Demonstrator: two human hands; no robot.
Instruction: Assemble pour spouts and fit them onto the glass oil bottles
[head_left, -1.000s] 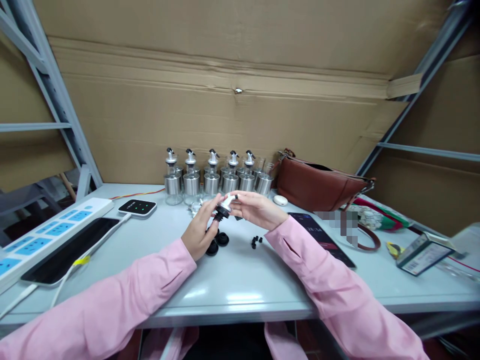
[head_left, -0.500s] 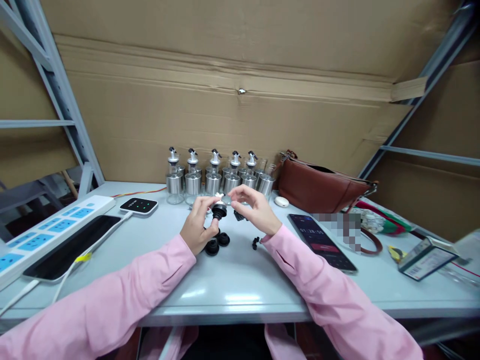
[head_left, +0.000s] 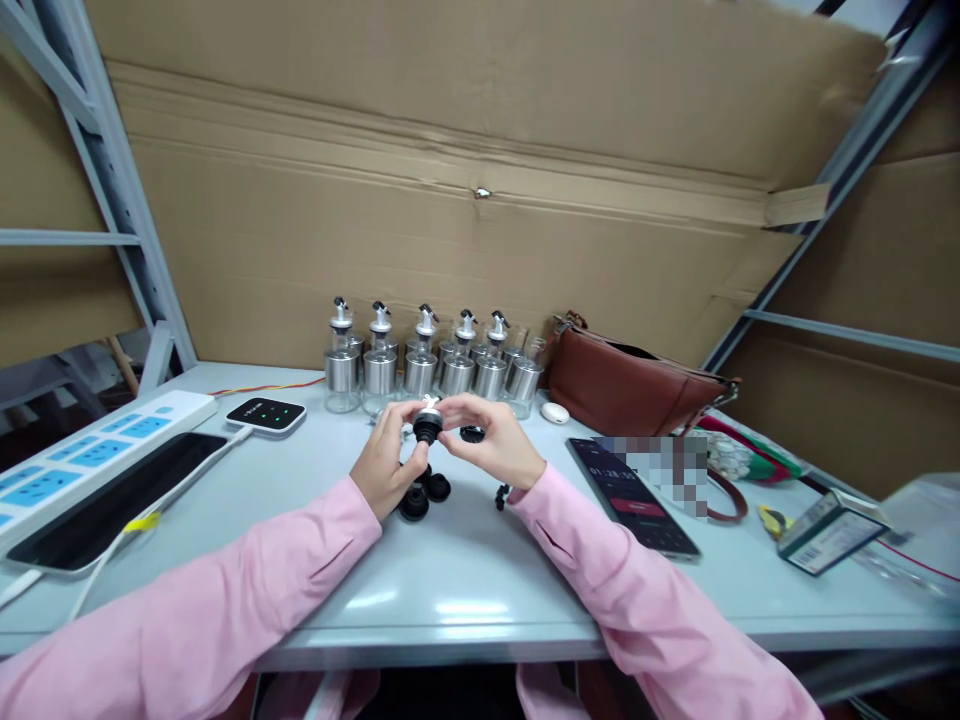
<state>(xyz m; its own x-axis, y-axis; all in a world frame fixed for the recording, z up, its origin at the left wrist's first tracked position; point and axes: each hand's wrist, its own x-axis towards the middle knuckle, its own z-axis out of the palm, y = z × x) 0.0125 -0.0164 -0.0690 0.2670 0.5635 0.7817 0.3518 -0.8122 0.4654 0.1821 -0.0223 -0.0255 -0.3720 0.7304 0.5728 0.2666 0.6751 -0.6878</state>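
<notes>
Spout cap [head_left: 428, 424], seemingly black, pinched by both hands above grey table [head_left: 465, 570] before cardboard wall [head_left: 480, 250].

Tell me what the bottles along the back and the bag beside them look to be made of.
Bottles: clear glass bodies wrapped in a brushed-metal band, likely steel, going by the see-through bases and dull grey sheen. Their pourer tops look like silvery metal or plastic with black tips. Bag: smooth brown leather or imitation, with a soft sheen.
</notes>
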